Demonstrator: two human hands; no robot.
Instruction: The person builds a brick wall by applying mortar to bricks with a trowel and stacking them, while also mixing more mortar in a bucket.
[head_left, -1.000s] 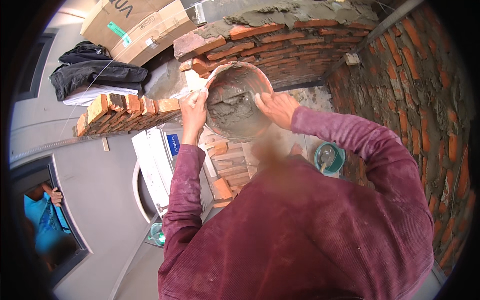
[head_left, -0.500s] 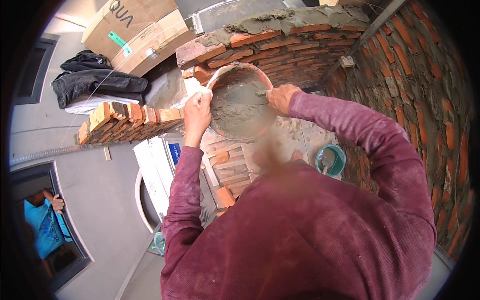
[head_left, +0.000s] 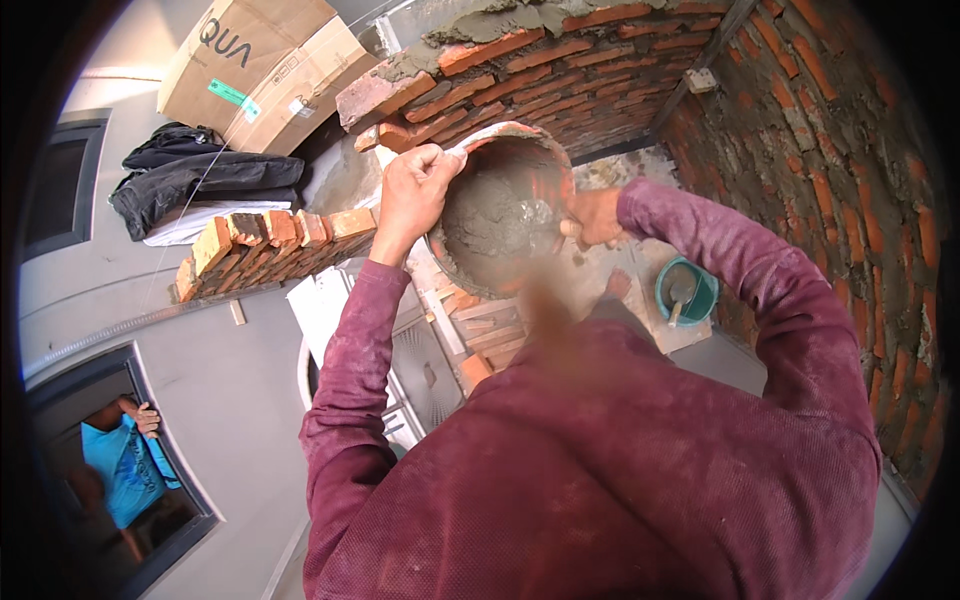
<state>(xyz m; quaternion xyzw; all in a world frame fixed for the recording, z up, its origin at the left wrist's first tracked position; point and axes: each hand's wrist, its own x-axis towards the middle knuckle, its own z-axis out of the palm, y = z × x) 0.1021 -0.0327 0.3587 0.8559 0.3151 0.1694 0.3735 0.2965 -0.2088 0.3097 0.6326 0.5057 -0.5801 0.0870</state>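
Note:
A round orange bucket (head_left: 560, 165), crusted with mortar, is tilted in front of me. Wet grey mortar (head_left: 485, 215) lies inside it. At its upper left rim, my left hand (head_left: 412, 192) is closed, thumb and fingers pinching the edge. My right hand (head_left: 598, 216) is closed at the bucket's right side, around the handle of what looks like a trowel (head_left: 540, 216). Mortar covers most of its blade, and my fingers partly hide the handle.
A brick wall (head_left: 520, 75) topped with mortar rises beyond the bucket; another (head_left: 810, 180) stands at right. A low brick wall (head_left: 290, 250) is at left. A green pail (head_left: 700, 298) stands near my foot (head_left: 619, 284). A person (head_left: 125, 460) is at the window.
My left hand and the bucket's left rim appear raised, so the bucket leans more to the right. My right hand has moved lower and right, pulling the tool along the inner side.

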